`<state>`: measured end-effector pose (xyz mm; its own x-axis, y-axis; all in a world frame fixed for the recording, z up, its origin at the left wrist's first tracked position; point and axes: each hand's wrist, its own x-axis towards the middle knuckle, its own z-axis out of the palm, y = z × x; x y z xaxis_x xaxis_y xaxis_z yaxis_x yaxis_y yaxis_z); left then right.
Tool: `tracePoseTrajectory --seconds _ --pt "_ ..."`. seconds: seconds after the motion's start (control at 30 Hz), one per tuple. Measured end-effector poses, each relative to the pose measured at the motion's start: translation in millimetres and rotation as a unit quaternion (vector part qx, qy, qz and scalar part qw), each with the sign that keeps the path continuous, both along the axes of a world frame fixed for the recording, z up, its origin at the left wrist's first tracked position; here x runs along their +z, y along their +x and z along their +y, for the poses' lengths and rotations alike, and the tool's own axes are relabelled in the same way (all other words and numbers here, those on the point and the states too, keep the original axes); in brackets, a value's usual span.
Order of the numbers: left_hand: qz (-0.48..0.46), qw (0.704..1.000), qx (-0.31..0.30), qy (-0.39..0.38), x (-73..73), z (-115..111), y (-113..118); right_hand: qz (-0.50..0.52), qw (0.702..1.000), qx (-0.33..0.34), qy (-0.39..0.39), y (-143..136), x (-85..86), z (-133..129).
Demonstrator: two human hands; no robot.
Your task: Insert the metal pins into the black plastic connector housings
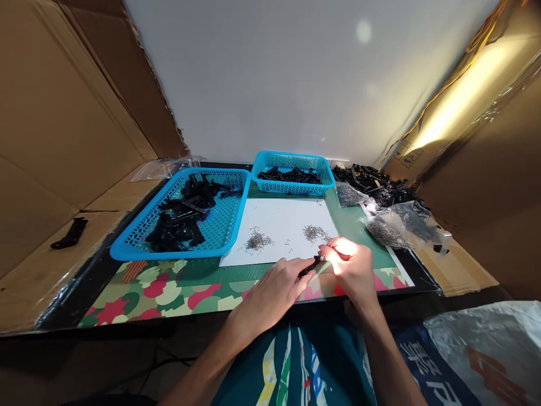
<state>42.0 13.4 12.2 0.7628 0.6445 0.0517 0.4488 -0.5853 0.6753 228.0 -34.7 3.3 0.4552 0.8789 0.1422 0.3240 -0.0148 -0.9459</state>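
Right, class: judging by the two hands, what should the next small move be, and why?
Probably a slight adjustment by the right hand at the black part's far end, with the left hand steady. The left hand grips that part, and the right, holding a thin tool, is close beside that end; glare hides any contact.

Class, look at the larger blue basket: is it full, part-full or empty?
Part-full: black parts lie heaped in the basket, but bare mesh floor shows at its right.
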Motion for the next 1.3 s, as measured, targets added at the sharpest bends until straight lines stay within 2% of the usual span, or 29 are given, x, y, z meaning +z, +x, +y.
tracePoseTrajectory --seconds 0.27,0.47,0.53,0.67,0.77,0.83,0.9,0.97,1.03,1.07,1.1,1.17,1.2,1.27,1.3 --pt "-0.013 0.999 0.022 -0.047 1.6 4.2 -1.5 -0.025 0.999 -0.017 0.013 -5.5 -6.2 2.1" --pt "-0.113 0.989 0.043 -0.083 7.4 5.3 -0.8 -0.004 0.998 -0.029 0.064 -3.1 -2.5 -0.1" --pt "-0.155 0.981 0.051 -0.107 12.5 5.1 -3.1 -0.015 0.997 0.013 0.077 0.0 -0.1 -1.1" --pt "-0.208 0.964 0.047 -0.158 18.0 6.2 -8.4 -0.004 0.987 0.139 0.079 2.9 3.5 -0.1" --pt "-0.222 0.96 0.032 -0.169 22.2 9.5 -10.8 0.01 0.979 0.177 0.102 4.6 8.3 7.4" --pt "-0.225 0.965 0.043 -0.13 29.0 13.6 -14.3 0.01 0.975 0.19 0.112 8.7 15.5 19.9" --pt "-0.235 0.967 0.083 -0.048 39.6 21.1 -22.9 0.014 0.971 0.204 0.126 16.0 25.7 41.3" --pt "-0.264 0.951 0.152 0.05 52.5 34.2 -39.2 0.0 0.969 0.18 0.166 25.9 37.2 71.0" --pt "-0.285 0.921 0.234 0.127 66.8 54.2 -62.8 -0.076 0.972 0.129 0.18 37.4 47.1 105.3" --pt "-0.272 0.91 0.273 0.153 73.9 66.5 -76.1 -0.133 0.972 0.104 0.162 43.0 50.7 122.4" --pt "-0.228 0.911 0.295 0.175 80.6 79.8 -89.2 -0.154 0.972 0.09 0.155 48.1 53.0 138.4" --pt "-0.097 0.918 0.313 0.226 91.1 106.5 -112.2 -0.182 0.97 0.072 0.143 55.5 53.2 164.9" --pt "-0.011 0.924 0.303 0.235 94.2 118.6 -120.8 -0.195 0.969 0.066 0.133 57.3 51.6 174.5" --pt "0.178 0.917 0.269 0.235 95.6 138.7 -130.4 -0.22 0.966 0.073 0.112 57.7 46.4 185.5" --pt "0.213 0.919 0.248 0.219 94.1 146.8 -131.4 -0.23 0.965 0.072 0.104 57.2 43.8 187.0"
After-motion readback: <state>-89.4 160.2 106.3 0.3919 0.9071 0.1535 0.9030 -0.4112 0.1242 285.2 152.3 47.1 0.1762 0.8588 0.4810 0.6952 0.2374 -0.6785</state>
